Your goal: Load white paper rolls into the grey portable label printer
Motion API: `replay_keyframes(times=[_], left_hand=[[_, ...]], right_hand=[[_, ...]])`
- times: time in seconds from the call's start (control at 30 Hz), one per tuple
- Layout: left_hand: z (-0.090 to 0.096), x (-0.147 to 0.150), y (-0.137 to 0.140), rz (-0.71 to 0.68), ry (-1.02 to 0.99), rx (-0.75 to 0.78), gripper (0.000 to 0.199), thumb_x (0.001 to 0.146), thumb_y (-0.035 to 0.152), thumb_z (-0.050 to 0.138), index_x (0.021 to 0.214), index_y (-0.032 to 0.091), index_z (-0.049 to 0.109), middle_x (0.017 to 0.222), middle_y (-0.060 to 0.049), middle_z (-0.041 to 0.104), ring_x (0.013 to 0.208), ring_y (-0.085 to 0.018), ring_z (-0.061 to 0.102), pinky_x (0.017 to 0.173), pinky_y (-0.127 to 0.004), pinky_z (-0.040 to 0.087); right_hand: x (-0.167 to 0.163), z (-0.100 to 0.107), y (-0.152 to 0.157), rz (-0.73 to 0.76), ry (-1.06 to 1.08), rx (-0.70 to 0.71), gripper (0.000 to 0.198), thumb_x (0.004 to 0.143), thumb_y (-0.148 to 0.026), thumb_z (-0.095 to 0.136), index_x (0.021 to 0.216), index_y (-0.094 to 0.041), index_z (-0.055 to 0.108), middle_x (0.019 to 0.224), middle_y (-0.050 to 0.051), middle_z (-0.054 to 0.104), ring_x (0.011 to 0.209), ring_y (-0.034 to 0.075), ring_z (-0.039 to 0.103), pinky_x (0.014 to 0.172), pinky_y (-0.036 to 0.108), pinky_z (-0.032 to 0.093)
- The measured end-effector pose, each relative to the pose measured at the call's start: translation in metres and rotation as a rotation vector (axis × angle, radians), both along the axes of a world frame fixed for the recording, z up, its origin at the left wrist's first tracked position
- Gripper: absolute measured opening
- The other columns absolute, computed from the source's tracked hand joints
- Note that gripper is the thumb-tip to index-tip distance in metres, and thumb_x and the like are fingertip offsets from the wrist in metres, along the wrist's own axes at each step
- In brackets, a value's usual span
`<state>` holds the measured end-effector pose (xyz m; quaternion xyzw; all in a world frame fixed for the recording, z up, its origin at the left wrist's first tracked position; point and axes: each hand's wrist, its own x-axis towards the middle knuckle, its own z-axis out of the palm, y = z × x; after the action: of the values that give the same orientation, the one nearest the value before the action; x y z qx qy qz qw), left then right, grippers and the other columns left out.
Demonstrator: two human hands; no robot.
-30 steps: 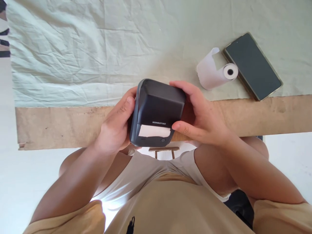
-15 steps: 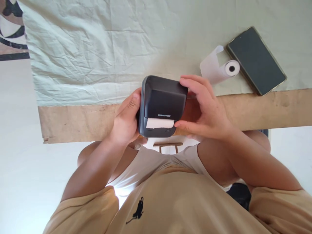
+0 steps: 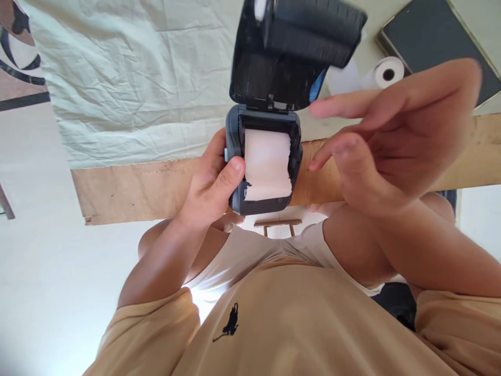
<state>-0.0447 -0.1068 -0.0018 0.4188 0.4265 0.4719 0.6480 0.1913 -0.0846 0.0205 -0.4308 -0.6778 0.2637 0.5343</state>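
Observation:
A dark label printer (image 3: 263,204) is gripped at its left side by my left hand (image 3: 211,183), the thumb resting on its near-left rim. Its black lid (image 3: 274,73) is swung up and away from me. White paper (image 3: 268,164) with ragged edges lies in the printer's bay, reaching over the front edge. To the right, my right hand (image 3: 395,141) is raised with fingers apart and nothing in them. Its index fingertip is close to the lid's lower right corner; whether it touches I cannot tell.
A white paper roll (image 3: 388,73), partly unrolled, lies on the pale green cloth (image 3: 148,78) at the right. Beside it is a dark phone (image 3: 434,36). The wooden table edge (image 3: 136,190) runs in front of my legs, with a small wooden stool (image 3: 277,223) below.
The printer's lid has gone from shut to swung open, baring the paper inside. My right hand has let go and moved right. My left hand keeps its hold.

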Motion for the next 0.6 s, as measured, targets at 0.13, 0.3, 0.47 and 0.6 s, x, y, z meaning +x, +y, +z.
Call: replay_keyframes(times=[0.13, 0.3, 0.47, 0.6], left_hand=[[0.002, 0.000, 0.000, -0.034, 0.024, 0.037, 0.045, 0.113, 0.053, 0.065, 0.150, 0.029, 0.074, 0.127, -0.008, 0.085, 0.087, -0.020, 0.083, 0.056, -0.026, 0.055], [-0.003, -0.001, 0.008, -0.144, 0.092, 0.126, 0.073, 0.099, 0.076, 0.083, 0.154, 0.029, 0.074, 0.154, -0.009, 0.081, 0.148, -0.034, 0.076, 0.122, -0.045, 0.066], [-0.010, 0.000, 0.009, -0.152, 0.084, 0.106, 0.073, 0.103, 0.075, 0.077, 0.158, 0.028, 0.071, 0.161, -0.009, 0.078, 0.157, -0.034, 0.071, 0.133, -0.048, 0.059], [-0.004, -0.001, 0.009, -0.149, 0.085, 0.019, 0.071, 0.100, 0.076, 0.082, 0.152, 0.028, 0.077, 0.153, -0.009, 0.081, 0.143, -0.031, 0.077, 0.124, -0.043, 0.063]], right_hand=[[-0.002, 0.000, 0.003, 0.090, -0.162, -0.032, 0.013, 0.112, -0.035, 0.067, 0.108, -0.023, 0.073, 0.109, -0.002, 0.085, 0.066, 0.005, 0.067, 0.058, 0.030, 0.049], [-0.003, 0.017, 0.001, 0.032, -0.620, -0.197, 0.036, 0.113, -0.043, 0.052, 0.126, -0.030, 0.083, 0.101, 0.001, 0.081, 0.077, 0.015, 0.065, 0.065, 0.034, 0.051], [0.001, 0.022, 0.001, 0.095, -0.710, -0.139, 0.038, 0.107, -0.041, 0.060, 0.139, -0.036, 0.080, 0.099, -0.002, 0.081, 0.072, 0.013, 0.059, 0.056, 0.030, 0.029], [0.009, 0.031, 0.001, 0.154, -0.397, -0.305, 0.035, 0.093, -0.029, 0.078, 0.128, -0.033, 0.084, 0.101, -0.005, 0.082, 0.061, 0.005, 0.051, 0.054, 0.028, 0.036]])
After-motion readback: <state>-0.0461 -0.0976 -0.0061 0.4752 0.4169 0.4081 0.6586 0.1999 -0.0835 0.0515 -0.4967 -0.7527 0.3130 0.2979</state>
